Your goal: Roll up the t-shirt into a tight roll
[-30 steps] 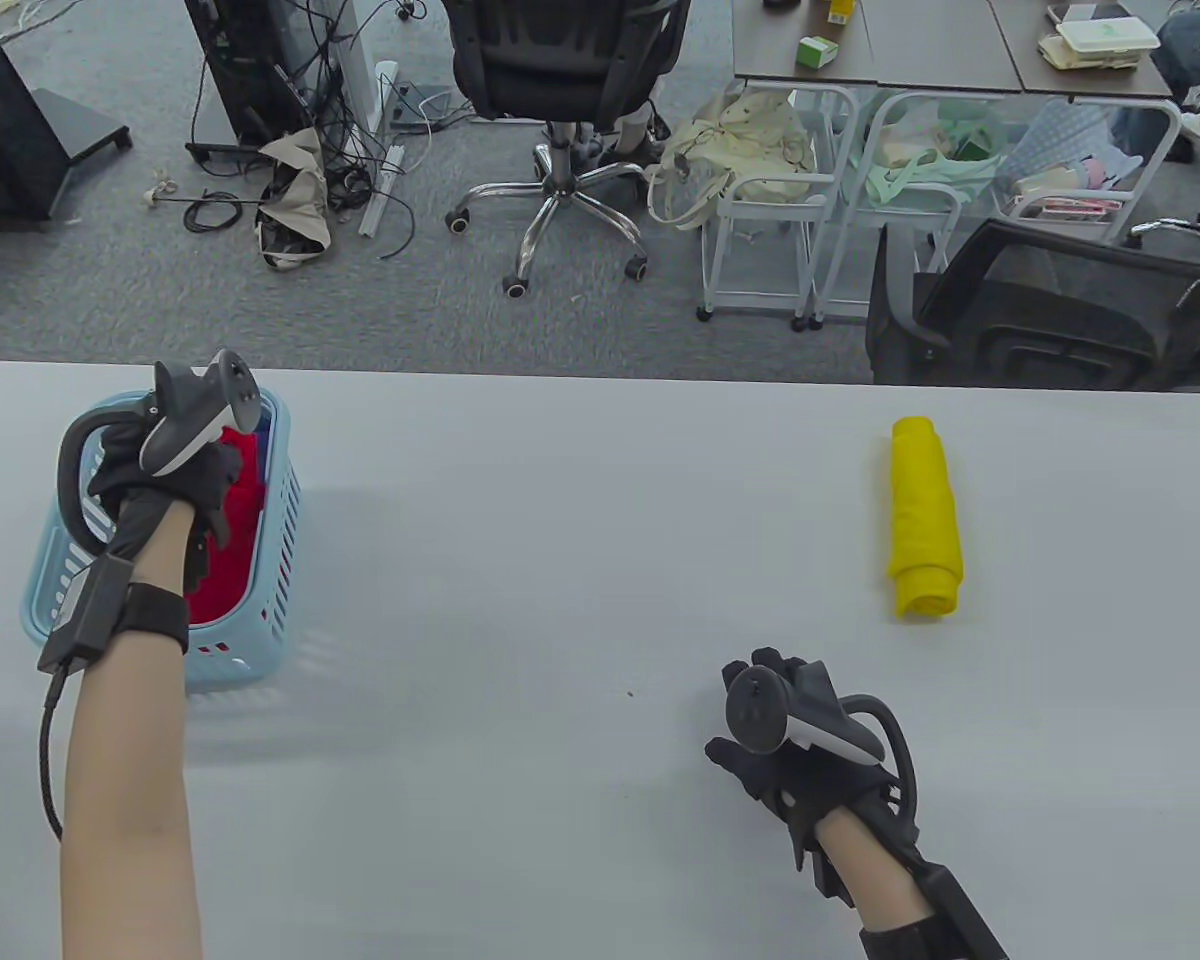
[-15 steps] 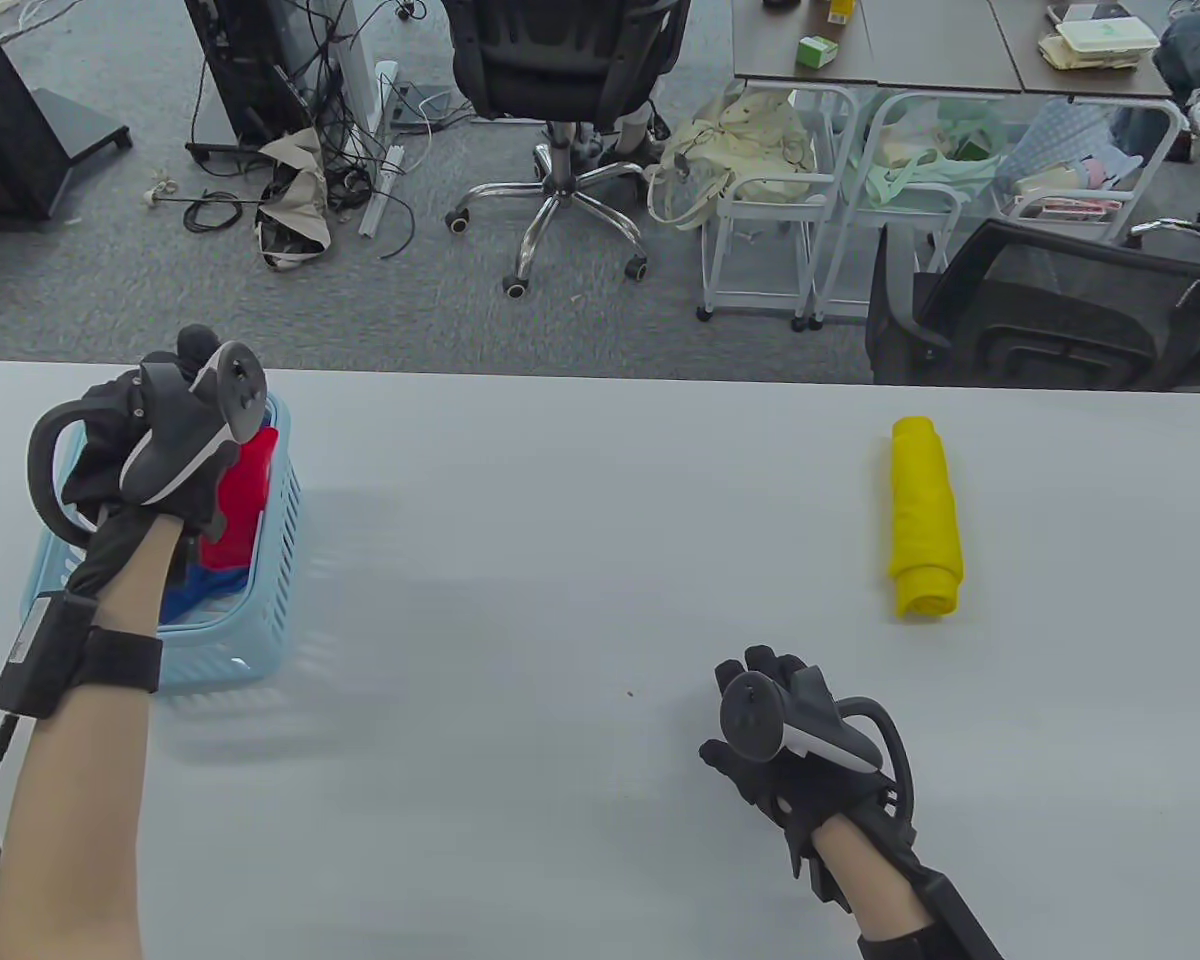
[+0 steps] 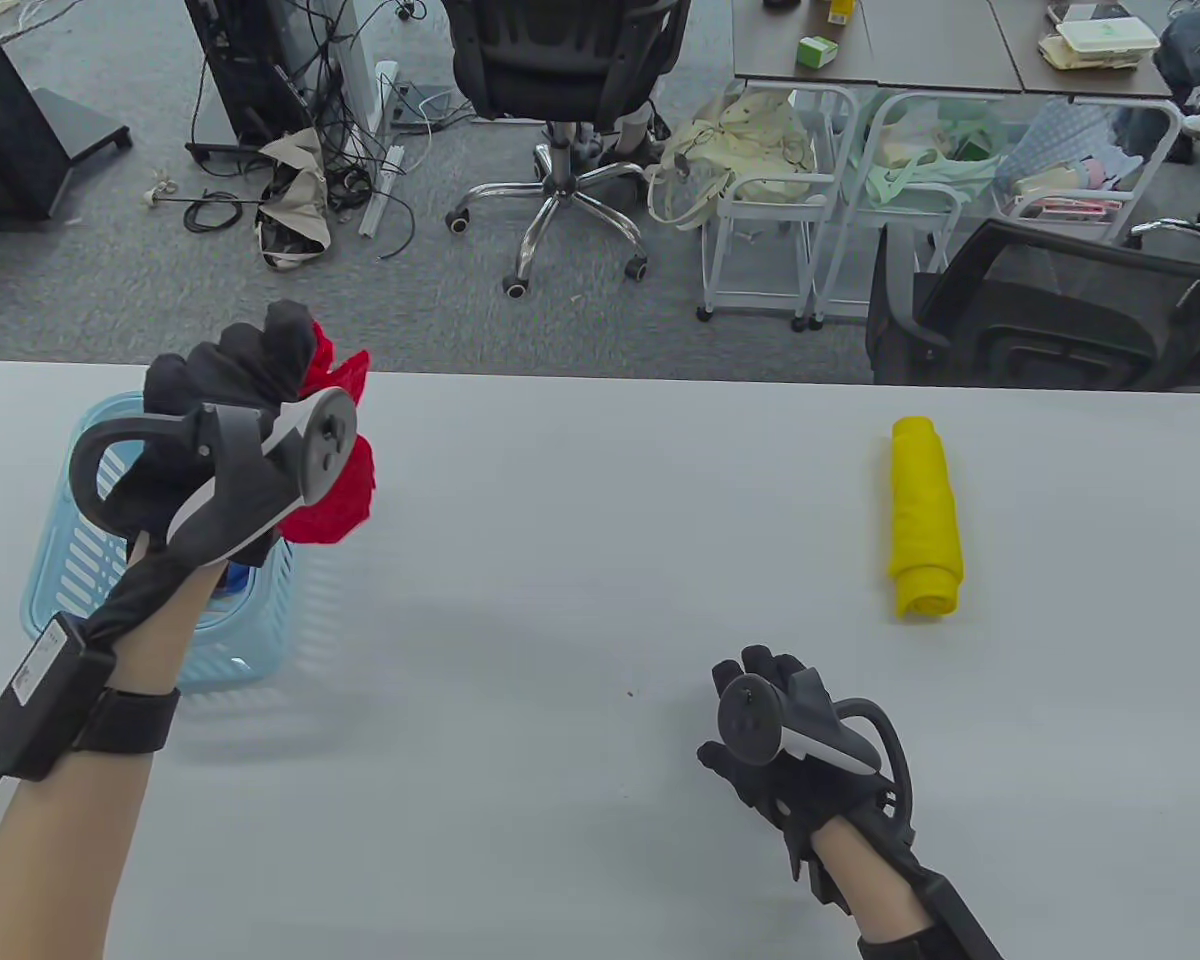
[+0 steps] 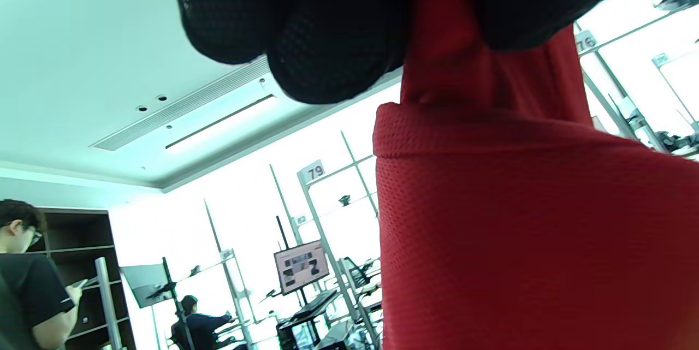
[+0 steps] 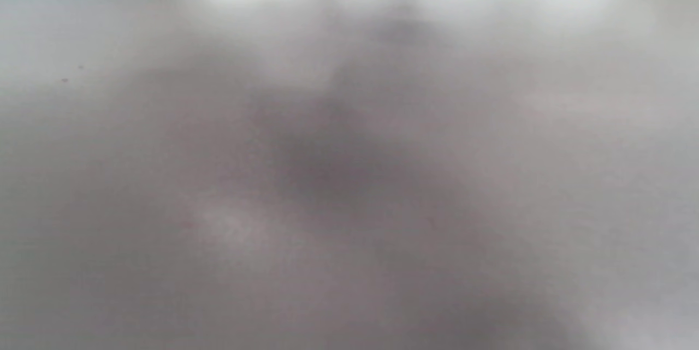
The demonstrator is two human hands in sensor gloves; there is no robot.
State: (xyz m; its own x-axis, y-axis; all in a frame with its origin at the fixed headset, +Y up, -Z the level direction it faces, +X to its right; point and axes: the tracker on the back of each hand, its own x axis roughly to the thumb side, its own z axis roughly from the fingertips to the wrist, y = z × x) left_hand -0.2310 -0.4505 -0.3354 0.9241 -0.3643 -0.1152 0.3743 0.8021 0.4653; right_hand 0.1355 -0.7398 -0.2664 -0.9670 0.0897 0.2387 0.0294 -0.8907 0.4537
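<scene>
Hanging bunched above the blue basket (image 3: 260, 610), the red t-shirt (image 3: 335, 495) is gripped in the left hand's (image 3: 225, 400) curled fingers (image 4: 327, 39). The right hand (image 3: 770, 740) rests loosely on the table (image 3: 580, 560). A yellow roll (image 3: 925, 520) lies well apart. Shelf tags read 79 and 76.

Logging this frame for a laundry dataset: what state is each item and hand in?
red t-shirt: bunched, lifted above the basket
left hand: grips the red t-shirt
right hand: idle, holds nothing
yellow t-shirt: rolled, lying on the table
blue basket: upright, blue cloth inside
</scene>
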